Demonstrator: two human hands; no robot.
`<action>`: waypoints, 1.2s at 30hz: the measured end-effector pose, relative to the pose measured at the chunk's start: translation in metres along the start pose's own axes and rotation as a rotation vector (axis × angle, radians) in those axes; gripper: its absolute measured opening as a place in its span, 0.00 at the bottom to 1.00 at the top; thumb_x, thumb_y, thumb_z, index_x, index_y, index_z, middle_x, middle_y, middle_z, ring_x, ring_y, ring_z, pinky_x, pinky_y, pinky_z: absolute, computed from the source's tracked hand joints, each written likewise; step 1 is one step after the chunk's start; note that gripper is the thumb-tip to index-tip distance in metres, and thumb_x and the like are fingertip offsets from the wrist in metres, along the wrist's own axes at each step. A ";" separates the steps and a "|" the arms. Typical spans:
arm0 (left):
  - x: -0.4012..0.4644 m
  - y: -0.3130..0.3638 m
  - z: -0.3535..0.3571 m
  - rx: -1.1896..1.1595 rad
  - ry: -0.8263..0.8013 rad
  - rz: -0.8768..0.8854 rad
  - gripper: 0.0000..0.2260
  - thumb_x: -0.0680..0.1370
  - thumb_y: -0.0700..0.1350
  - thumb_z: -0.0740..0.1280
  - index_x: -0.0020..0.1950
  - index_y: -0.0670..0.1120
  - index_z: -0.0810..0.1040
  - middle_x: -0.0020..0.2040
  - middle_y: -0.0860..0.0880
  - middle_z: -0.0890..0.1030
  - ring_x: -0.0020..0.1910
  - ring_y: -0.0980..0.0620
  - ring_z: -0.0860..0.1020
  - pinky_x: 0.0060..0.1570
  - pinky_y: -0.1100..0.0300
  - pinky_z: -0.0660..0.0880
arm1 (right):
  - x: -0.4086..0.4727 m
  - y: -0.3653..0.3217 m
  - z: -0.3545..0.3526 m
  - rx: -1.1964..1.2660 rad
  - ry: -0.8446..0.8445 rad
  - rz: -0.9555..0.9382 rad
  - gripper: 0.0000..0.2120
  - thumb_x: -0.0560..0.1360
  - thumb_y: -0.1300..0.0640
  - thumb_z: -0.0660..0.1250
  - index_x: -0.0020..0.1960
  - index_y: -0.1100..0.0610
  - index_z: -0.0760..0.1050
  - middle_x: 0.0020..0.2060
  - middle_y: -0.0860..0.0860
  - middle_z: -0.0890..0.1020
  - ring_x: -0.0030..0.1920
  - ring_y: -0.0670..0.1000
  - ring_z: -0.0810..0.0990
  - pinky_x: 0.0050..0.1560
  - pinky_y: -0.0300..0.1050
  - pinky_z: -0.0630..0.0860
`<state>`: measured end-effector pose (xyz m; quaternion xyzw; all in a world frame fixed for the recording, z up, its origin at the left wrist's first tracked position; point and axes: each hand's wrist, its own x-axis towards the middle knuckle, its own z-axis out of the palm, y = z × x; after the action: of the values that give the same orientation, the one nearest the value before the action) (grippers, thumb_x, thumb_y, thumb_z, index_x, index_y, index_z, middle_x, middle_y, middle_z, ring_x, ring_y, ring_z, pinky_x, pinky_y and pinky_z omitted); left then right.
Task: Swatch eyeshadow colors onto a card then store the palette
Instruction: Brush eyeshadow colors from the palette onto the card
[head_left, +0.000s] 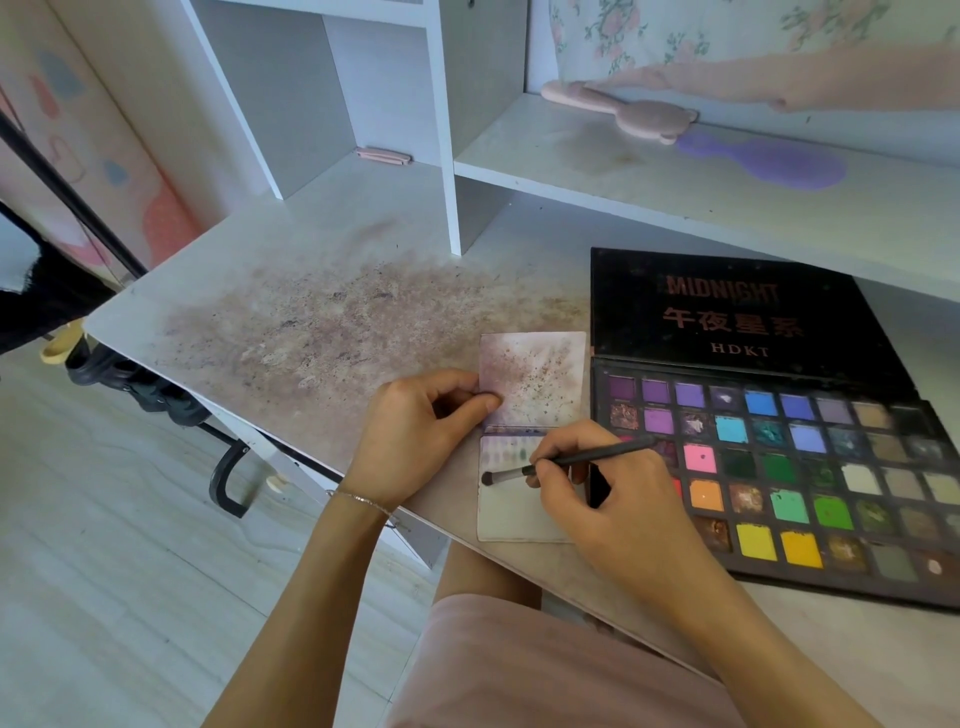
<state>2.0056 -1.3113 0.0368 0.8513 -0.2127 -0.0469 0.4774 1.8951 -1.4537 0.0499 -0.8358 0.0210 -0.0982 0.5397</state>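
The folded swatch card (524, 499) lies open on the surface (311, 312), at nine o'clock of the eyeshadow palette (779, 467) and just beside its left edge. A short row of swatches — purples running to green — already sits along the top of the card's lower panel, while the rest of that panel looks bare, so I judge the swatching begun but far from finished. The right hand (613, 499) has its grip closed around a thin eyeshadow brush (566, 464), pinched like a pen, the bristle tip resting on the card at nine o'clock of the hand, just below the row. The left hand (421, 426) pinches the left edge of the card's powder-stained upper panel, steadying it. The palette is still open, lid laid back at twelve o'clock, most pans unsampled — closing and storing it remain. Beyond, at one o'clock, a shelf (675, 187) carries a pink hairbrush (623, 111) and a purple one (769, 161).
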 end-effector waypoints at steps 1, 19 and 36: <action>0.000 0.000 0.000 -0.001 -0.001 0.000 0.04 0.72 0.44 0.70 0.46 0.49 0.83 0.37 0.52 0.83 0.37 0.55 0.79 0.43 0.57 0.76 | 0.000 0.000 0.000 -0.002 0.002 0.004 0.09 0.72 0.63 0.65 0.40 0.49 0.73 0.37 0.47 0.79 0.39 0.47 0.77 0.40 0.39 0.73; 0.000 0.000 0.001 -0.024 0.001 -0.016 0.04 0.72 0.43 0.71 0.45 0.50 0.83 0.36 0.53 0.82 0.37 0.56 0.79 0.43 0.57 0.77 | 0.002 0.003 0.000 -0.019 -0.008 0.001 0.08 0.73 0.61 0.65 0.40 0.48 0.73 0.35 0.48 0.78 0.40 0.46 0.76 0.40 0.38 0.73; 0.001 0.002 -0.001 -0.049 -0.007 -0.025 0.03 0.72 0.44 0.71 0.42 0.53 0.82 0.36 0.56 0.83 0.35 0.61 0.78 0.42 0.60 0.77 | -0.002 0.002 -0.034 0.134 0.349 -0.046 0.10 0.75 0.55 0.55 0.43 0.51 0.75 0.39 0.46 0.82 0.36 0.44 0.80 0.38 0.32 0.74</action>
<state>2.0058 -1.3116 0.0387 0.8418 -0.2023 -0.0613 0.4967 1.8870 -1.4846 0.0608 -0.7684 0.0889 -0.2553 0.5801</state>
